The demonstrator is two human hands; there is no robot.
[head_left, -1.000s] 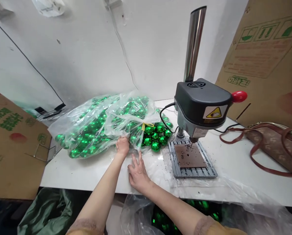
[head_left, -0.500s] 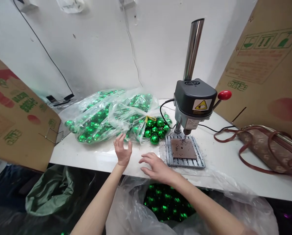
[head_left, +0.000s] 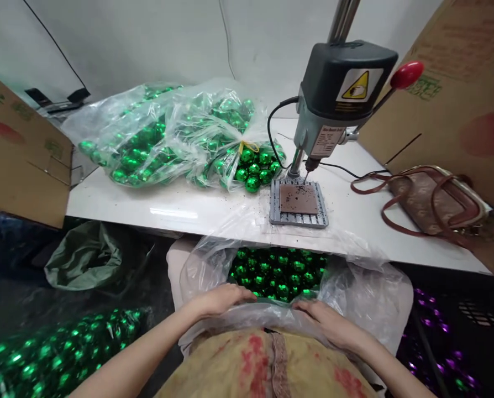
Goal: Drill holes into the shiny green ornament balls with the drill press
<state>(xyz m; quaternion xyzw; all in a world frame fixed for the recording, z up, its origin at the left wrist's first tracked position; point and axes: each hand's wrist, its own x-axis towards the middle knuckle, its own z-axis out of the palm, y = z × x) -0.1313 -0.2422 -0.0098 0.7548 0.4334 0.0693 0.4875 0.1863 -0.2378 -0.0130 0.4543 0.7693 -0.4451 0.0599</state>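
In front of me lies a clear plastic bag, its mouth wide and full of shiny green faceted balls. My left hand is at the left of the bag's near rim, fingers bent over the plastic, thumb hidden. On the right of the same rim, my right hand holds the plastic with its fingers pointing inward. Between the hands the rim runs nearly straight. Neither hand has a ball in it, as far as shows.
A small drill press stands on the white table, a brown plate on its base. Tied bags of green balls lie left of it, a handbag right. Cardboard boxes flank the table. Purple balls sit low right.
Both hands have come down and back from above the table to the near rim of the open bag. The view has tilted downward, showing more of the bag and my clothing.
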